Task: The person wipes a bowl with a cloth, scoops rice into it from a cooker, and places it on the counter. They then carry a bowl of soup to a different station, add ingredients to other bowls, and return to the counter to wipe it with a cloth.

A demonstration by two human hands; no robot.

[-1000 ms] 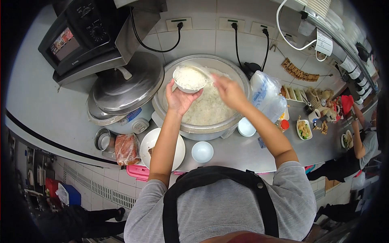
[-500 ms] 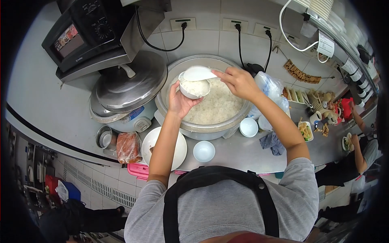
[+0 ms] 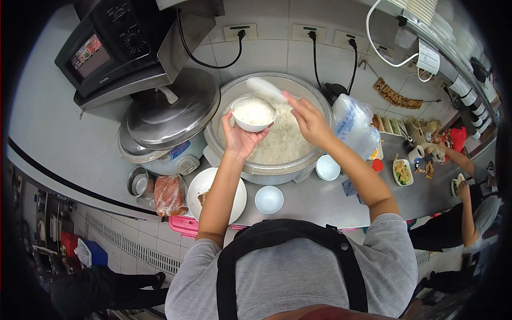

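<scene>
My left hand (image 3: pixel 241 140) is closed around a small white bowl (image 3: pixel 253 127), holding it over the left part of a big rice cooker (image 3: pixel 274 170). White rice (image 3: pixel 255 111) fills the bowl to about its rim. In my right hand (image 3: pixel 311 121) is a white rice paddle (image 3: pixel 265 89), smeared by motion, its blade raised just above and behind the bowl. More cooked rice (image 3: pixel 285 143) lies in the cooker below both hands. Two pale blue bowls, one in front (image 3: pixel 269 199) and one at the right (image 3: pixel 327 168), stand on the counter.
A large metal lid (image 3: pixel 173 114) rests on another cooker (image 3: pixel 181 157) at left. Near my left forearm are a white plate (image 3: pixel 237 200) and a wrapped reddish package (image 3: pixel 170 196). Plastic bags (image 3: pixel 354 125) lie right of the cooker. A co-worker's arm (image 3: pixel 469 216) shows at far right.
The paddle has lifted off the rice in the bowl and swung up and back, its angle changed. The bowl now sits more level, its rice surface in view. My right hand has shifted slightly.
</scene>
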